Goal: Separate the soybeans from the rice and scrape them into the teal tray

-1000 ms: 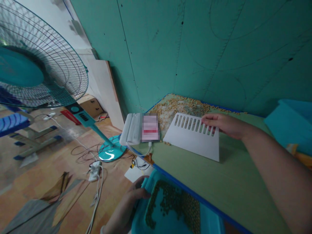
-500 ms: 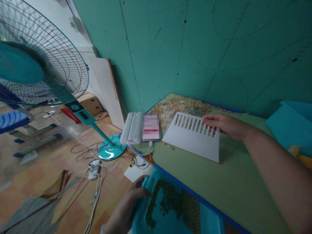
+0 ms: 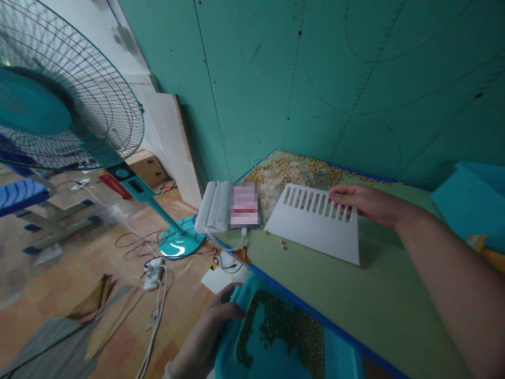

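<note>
My right hand (image 3: pixel 357 202) grips a white plastic scraper (image 3: pixel 315 229) by its slotted upper end, and the straight lower edge slants down near the tabletop. Behind the scraper, a spread of soybeans (image 3: pixel 288 171) lies at the back of the green table (image 3: pixel 379 295), and a few loose beans (image 3: pixel 283 244) sit in front of its edge. Below the table's front edge, my left hand (image 3: pixel 216 326) is closed on the left rim of a turquoise plastic tub (image 3: pixel 284 358). Soybeans and small dark-green grains (image 3: pixel 276 321) cover part of the tub's bottom.
A white ribbed block (image 3: pixel 215 208) and a blurred-out device (image 3: pixel 243 205) with a white cable stand at the table's left end. A standing fan (image 3: pixel 122 171), power strip (image 3: pixel 154 273) and cables are on the left. A blue plastic object (image 3: pixel 473 202) lies at right.
The scraper and my right hand have shifted slightly to the right. A few loose beans in front of its edge have moved slightly right. My left hand and the tub are almost still.
</note>
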`<control>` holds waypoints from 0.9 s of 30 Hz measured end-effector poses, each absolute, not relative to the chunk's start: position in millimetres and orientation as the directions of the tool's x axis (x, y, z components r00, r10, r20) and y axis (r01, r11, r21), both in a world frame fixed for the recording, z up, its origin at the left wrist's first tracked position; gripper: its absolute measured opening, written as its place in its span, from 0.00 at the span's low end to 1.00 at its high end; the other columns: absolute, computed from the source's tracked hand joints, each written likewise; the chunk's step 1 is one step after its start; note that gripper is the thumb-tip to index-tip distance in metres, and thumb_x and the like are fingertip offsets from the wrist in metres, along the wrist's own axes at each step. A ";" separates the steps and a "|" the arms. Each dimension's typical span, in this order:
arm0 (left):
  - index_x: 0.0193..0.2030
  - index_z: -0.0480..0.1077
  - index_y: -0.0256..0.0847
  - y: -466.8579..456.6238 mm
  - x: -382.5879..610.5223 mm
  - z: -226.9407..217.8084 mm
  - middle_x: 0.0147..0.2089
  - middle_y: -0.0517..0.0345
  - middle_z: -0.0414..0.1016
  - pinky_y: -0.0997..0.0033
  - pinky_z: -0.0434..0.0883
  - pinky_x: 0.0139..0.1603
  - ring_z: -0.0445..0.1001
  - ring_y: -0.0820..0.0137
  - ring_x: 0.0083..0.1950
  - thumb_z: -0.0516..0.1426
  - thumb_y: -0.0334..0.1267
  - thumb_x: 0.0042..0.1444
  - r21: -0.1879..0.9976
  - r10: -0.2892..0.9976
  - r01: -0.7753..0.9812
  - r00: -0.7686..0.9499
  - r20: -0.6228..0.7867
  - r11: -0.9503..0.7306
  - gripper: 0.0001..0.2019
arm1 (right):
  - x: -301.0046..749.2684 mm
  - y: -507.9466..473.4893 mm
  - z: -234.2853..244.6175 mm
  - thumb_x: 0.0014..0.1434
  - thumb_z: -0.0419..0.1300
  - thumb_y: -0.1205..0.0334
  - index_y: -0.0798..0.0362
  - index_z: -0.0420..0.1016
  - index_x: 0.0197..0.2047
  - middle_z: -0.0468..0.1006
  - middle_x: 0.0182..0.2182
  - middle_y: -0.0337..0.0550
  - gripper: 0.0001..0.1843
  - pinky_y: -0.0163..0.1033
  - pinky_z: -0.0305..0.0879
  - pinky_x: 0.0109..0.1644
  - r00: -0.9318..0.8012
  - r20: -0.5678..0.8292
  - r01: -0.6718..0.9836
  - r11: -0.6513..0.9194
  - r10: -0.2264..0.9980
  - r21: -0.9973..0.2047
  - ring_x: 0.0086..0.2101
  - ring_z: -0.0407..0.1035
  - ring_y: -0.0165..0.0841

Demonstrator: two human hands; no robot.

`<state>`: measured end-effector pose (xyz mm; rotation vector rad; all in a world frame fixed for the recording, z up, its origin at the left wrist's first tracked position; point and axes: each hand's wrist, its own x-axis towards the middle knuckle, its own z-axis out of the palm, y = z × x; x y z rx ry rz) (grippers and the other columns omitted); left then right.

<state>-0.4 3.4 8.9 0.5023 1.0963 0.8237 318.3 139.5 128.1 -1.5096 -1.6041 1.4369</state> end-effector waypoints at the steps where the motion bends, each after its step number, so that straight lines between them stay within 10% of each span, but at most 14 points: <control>1: 0.29 0.73 0.40 2.5 -0.8 9.2 0.23 0.62 0.77 0.69 0.65 0.32 0.73 0.62 0.32 0.56 0.22 0.27 0.714 0.789 -0.338 0.215 -0.575 0.613 0.18 | 318.5 139.6 128.0 0.49 0.60 0.52 0.49 0.71 0.29 0.69 0.23 0.34 0.10 0.34 0.57 0.26 -0.254 -0.291 0.391 -0.177 0.923 -0.903 0.22 0.62 0.26; 27: 0.40 0.71 0.41 -2.4 7.2 26.4 0.27 0.60 0.79 0.64 0.68 0.37 0.76 0.58 0.37 0.57 0.26 0.30 0.635 0.737 -0.377 0.275 -0.618 0.674 0.24 | 311.8 139.4 124.9 0.50 0.60 0.54 0.51 0.71 0.29 0.68 0.23 0.33 0.09 0.32 0.55 0.26 -0.248 -0.272 0.336 -0.181 0.930 -0.924 0.22 0.60 0.25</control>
